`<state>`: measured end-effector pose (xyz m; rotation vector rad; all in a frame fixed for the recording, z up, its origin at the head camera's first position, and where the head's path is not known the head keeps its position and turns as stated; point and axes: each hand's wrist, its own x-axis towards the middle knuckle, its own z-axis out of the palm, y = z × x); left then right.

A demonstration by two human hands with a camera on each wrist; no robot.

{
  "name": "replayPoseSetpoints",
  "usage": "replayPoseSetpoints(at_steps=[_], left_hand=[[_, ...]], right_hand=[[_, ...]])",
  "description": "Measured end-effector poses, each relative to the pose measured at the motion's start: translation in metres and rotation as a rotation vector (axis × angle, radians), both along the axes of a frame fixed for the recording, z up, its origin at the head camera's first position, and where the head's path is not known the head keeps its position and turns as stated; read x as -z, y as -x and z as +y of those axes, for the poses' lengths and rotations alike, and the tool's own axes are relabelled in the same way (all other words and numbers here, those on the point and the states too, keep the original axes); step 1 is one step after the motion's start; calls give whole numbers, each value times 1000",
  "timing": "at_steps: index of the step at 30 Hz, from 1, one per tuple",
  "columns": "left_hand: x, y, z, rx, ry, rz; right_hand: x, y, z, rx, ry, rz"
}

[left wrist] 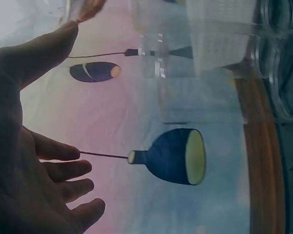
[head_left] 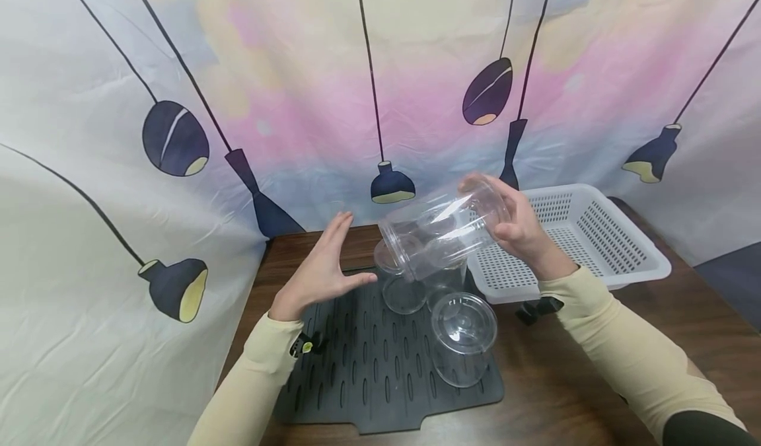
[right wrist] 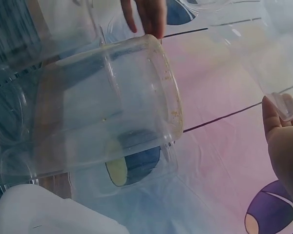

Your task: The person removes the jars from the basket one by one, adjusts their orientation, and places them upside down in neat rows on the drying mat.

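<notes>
My right hand (head_left: 526, 231) grips a clear plastic jar (head_left: 440, 231) by one end. The jar is tilted above the mat, its other end toward the left. Apart from that jar, my left hand (head_left: 321, 267) hovers over the mat, thumb and fingers spread with nothing between them. Several more clear jars stand on the dark drying mat (head_left: 368, 380), a front jar (head_left: 460, 360) among them; whether its round top is a lid or base, I cannot tell. In the right wrist view, a standing jar (right wrist: 88, 117) has yellowish marks along its rim.
Behind and beside my right hand, a white perforated basket (head_left: 630, 271) sits on the brown wooden table (head_left: 553, 380). A fabric backdrop (head_left: 309, 69) printed with hanging lamps rises behind the table and along its left side.
</notes>
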<state>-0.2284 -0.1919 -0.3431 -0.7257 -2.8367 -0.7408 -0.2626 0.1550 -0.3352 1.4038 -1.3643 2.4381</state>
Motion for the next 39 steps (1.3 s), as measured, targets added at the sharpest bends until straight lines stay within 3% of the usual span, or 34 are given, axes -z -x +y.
replayPoseSetpoints(at_steps=[6,12,18,39], left_hand=[[12,2,-4,-17,45,-29],[22,4,-11,-25,74,-64],[35,5,-17,-42,118,-91],[76,10,-30,-45,223,-183]], right_hand=[[-1,-4,2,13,-54,-7],[-1,-6,-2,94,-128,98],[-3,-6,-5,102,-136,178],[-11,-15,-6,120,-321,167]])
